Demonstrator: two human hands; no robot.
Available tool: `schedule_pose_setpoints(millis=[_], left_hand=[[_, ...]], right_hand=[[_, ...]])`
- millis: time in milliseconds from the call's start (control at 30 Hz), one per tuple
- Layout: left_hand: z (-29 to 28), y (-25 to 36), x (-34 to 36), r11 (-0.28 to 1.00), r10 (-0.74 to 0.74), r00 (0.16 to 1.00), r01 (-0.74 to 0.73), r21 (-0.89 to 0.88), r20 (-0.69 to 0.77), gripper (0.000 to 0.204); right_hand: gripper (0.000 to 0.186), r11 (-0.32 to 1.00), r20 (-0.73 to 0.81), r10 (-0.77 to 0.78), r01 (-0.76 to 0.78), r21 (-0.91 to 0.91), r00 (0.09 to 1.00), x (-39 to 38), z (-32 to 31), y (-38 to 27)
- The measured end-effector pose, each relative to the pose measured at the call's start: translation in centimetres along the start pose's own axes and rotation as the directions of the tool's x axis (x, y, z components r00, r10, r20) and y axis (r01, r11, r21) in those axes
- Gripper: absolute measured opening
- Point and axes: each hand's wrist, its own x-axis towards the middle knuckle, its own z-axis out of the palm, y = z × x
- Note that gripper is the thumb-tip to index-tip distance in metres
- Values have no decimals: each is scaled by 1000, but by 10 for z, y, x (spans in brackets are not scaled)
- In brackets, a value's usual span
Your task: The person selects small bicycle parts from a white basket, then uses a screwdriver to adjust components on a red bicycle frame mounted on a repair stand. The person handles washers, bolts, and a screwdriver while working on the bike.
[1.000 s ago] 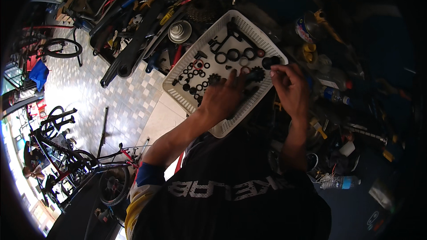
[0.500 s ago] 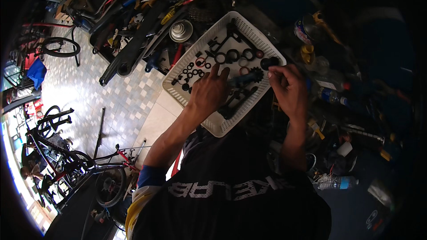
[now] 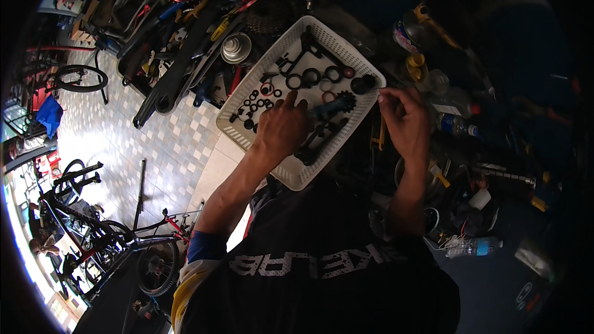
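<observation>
A white perforated plastic basket (image 3: pixel 241 95) holds several black rings (image 3: pixel 294 81), red rings, small black parts, a toothed black wheel (image 3: pixel 347 100) and a round black piece (image 3: pixel 362 85). My left hand (image 3: pixel 281 127) is inside the basket over the small rings, fingers apart and slightly bent, hiding some parts beneath. My right hand (image 3: pixel 403 120) is at the basket's right rim, thumb and forefinger closed on it beside the round black piece.
Tools and long dark bike parts (image 3: pixel 185 68) crowd behind, with a metal can (image 3: pixel 235 47). Bicycles (image 3: pixel 93 229) stand on the tiled floor (image 3: pixel 161 142) at left. Bottles (image 3: pixel 458 124), a yellow cup (image 3: pixel 416 65) and clutter lie to the right.
Over the last second my left hand has moved leftward within the basket, toward the group of small rings. My right hand stays at the rim. The whole view has shifted slightly.
</observation>
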Motion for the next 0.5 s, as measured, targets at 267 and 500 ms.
schedule_pose_setpoints(millis=[267,500], left_hand=[[4,-18,8,998,-49,997,47,31,64,46],[5,-8,6,1000,0,1000,-1,-29,-22,54]], right_hand=[[18,1000,-6,4,-4,-15,1000,0,-2,5],[18,1000,-14,27,-27,0,1000,-1,-4,4]])
